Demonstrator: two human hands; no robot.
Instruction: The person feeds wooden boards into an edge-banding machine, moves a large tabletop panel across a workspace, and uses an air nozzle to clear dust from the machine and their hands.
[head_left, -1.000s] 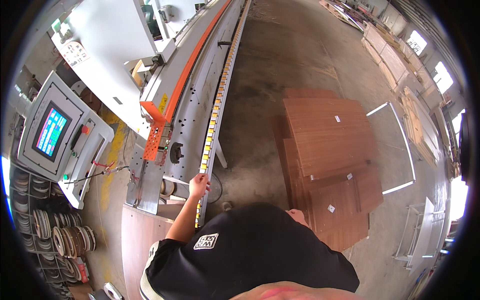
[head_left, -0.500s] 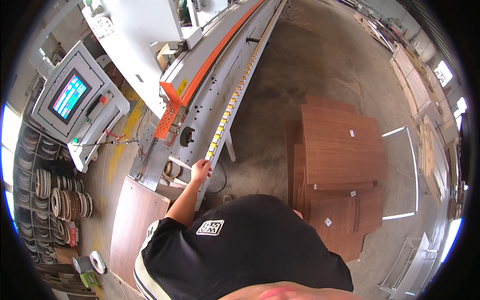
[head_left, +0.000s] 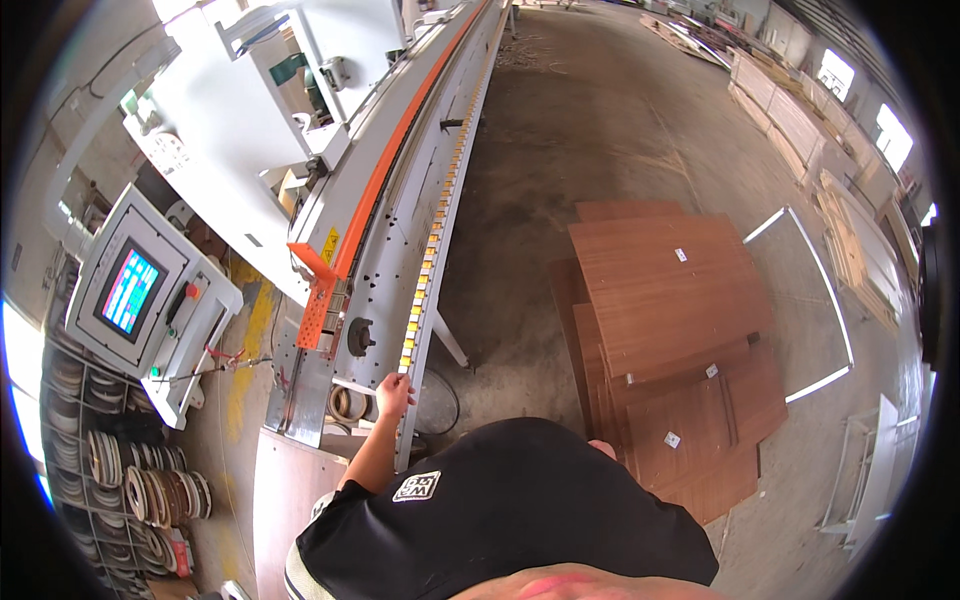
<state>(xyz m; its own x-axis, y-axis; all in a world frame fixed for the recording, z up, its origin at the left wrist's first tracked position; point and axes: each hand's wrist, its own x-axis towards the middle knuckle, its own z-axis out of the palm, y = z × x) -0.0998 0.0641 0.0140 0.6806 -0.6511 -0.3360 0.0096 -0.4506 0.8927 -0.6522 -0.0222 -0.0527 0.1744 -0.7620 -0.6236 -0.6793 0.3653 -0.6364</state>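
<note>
Fingers of the left hand (head_left: 395, 396) curl at the long, straight, white-and-yellow rail (head_left: 428, 265) extending forward from them; I cannot tell if they pinch. The right hand (head_left: 602, 449) is farther, fingers hidden.

The person wears a loose black shirt (head_left: 540, 500), its cloth smooth and filling the lower middle of the frame. Left of centre sits a small, squarish black-and-white patch (head_left: 417, 487) with blocky lettering. The short left sleeve (head_left: 335, 535) is black, with an off-white panel (head_left: 297, 573) toward the lower left. The left hand (head_left: 396, 396) is bare.
</note>
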